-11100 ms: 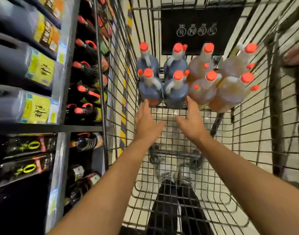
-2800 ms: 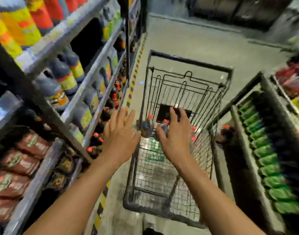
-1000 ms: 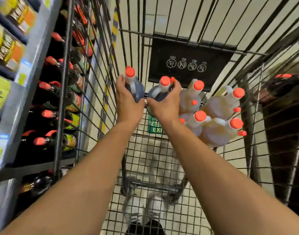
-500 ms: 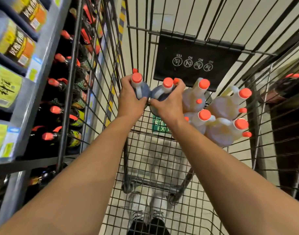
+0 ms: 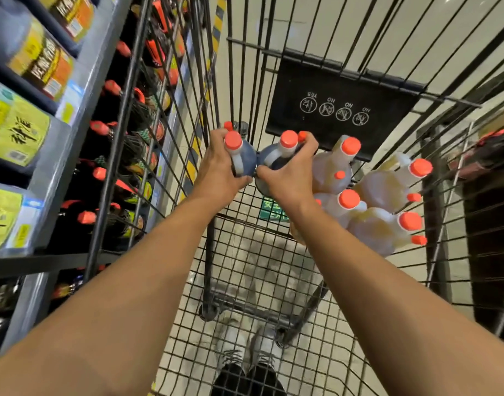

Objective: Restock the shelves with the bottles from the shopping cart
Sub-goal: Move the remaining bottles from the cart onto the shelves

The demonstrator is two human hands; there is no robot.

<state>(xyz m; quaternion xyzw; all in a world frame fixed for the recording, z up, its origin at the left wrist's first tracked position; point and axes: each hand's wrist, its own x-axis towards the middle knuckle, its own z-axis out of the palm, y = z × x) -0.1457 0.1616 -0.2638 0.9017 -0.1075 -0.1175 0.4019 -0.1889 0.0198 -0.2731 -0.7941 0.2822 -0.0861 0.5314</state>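
Two dark bottles with orange caps stand side by side at the far end of the wire shopping cart (image 5: 239,81). My left hand (image 5: 216,172) is wrapped around the left dark bottle (image 5: 242,158). My right hand (image 5: 288,175) grips the right dark bottle (image 5: 276,155) by its body near the white handle. To their right, several pale amber bottles (image 5: 373,190) with orange caps crowd the cart's right side. Both forearms reach down into the cart.
Shelves (image 5: 65,115) on the left hold dark bottles with orange caps and large jugs with yellow labels. A black sign panel (image 5: 339,110) hangs on the cart's far wall. Another rack (image 5: 490,167) stands to the right. My shoes (image 5: 245,350) show through the cart floor.
Both hands have closed more firmly on the two dark bottles and lifted them slightly. The view has shifted a little closer to the cart.
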